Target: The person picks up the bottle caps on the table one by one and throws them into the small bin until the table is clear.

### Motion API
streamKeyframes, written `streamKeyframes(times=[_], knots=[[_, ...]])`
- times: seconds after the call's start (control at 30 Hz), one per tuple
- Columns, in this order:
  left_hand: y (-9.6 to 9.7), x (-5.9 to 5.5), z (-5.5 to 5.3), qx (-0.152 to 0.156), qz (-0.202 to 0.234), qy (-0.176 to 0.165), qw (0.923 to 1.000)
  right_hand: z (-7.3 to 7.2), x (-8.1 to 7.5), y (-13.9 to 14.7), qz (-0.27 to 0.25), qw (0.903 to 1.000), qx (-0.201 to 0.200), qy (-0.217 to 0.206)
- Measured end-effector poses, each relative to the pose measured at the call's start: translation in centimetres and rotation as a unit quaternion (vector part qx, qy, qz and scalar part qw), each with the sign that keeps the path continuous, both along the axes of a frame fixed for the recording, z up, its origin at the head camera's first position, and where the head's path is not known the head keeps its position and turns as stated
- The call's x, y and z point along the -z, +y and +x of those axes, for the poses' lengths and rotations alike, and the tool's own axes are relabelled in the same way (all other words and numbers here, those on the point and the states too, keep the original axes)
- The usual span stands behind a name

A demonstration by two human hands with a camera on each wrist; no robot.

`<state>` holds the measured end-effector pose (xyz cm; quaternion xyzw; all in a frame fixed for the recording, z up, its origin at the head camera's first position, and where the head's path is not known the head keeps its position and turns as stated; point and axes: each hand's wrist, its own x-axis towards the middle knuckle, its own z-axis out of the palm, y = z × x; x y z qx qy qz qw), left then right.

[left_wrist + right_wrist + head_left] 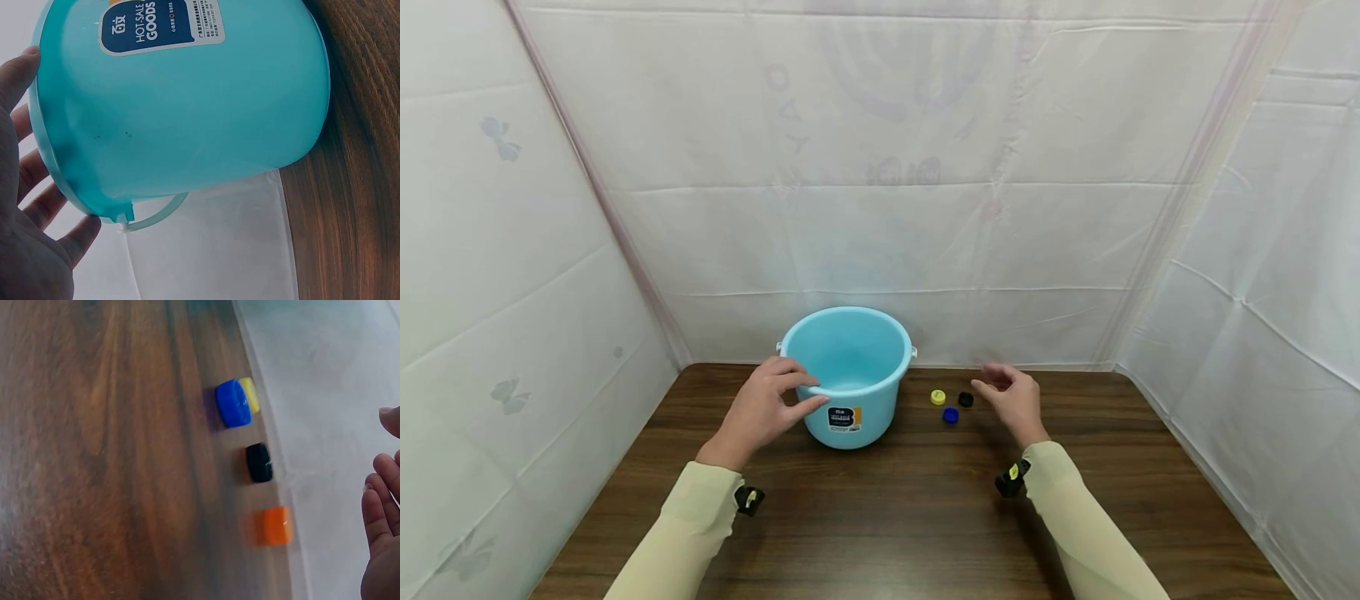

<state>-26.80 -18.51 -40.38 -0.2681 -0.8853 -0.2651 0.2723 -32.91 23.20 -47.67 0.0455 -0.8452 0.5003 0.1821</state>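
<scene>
A light-blue plastic bucket [880, 417] stands upright on the wooden table. My left hand [763, 407] holds its rim on the near left side, thumb outside and fingers over the edge. Right of the bucket lie small plastic bottle caps: yellow [937, 397], blue [951, 415] and black [966, 399]. The right wrist view adds an orange cap [277, 525] beyond the black one; in the head view I cannot make it out. Just right of the black cap hovers my right hand [1015, 404], fingers loosely bent, with nothing seen between them.
The brown table [880, 517] meets white sheeting [970, 250] at the back and both sides. A label [845, 419] is on the bucket's front, and its pale handle [159, 215] hangs by the far side. Each wrist wears a small black camera [749, 500].
</scene>
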Motion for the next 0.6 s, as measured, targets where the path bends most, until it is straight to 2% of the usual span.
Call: streamKeyframes(times=[0.27,0.6], knots=[[0.1,0.0,0.0,0.001,-0.001,0.005,1.0000,-0.7,1.5,0.9,0.026,0.9988,0.027,-0.033],[0.0,-0.1,0.0,0.006,0.004,0.002,1.0000,-1.6,2.5,1.1,0.034,0.9956,0.059,-0.064]])
